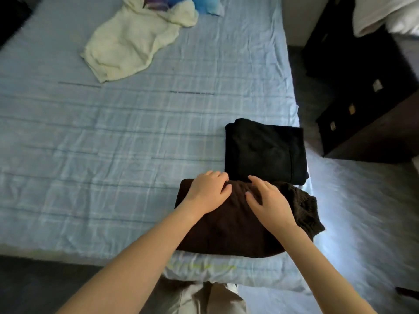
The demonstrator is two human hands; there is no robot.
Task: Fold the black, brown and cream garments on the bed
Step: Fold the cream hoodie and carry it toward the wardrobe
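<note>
A dark brown knit garment (235, 230) lies folded at the bed's near right corner. My left hand (207, 192) rests flat on its upper left part, fingers relaxed. My right hand (266, 199) presses on its upper middle with spread fingers. Just beyond it, touching its far edge, sits a black garment (265, 152) folded into a neat rectangle. A cream garment (127, 44) lies loose and crumpled at the far left of the bed.
The bed (113, 143) has a pale blue checked sheet. A blue and purple cloth (181, 4) lies at the far edge behind the cream garment. A dark chest of drawers (362, 98) stands right of the bed, with white bedding (385, 12) above it.
</note>
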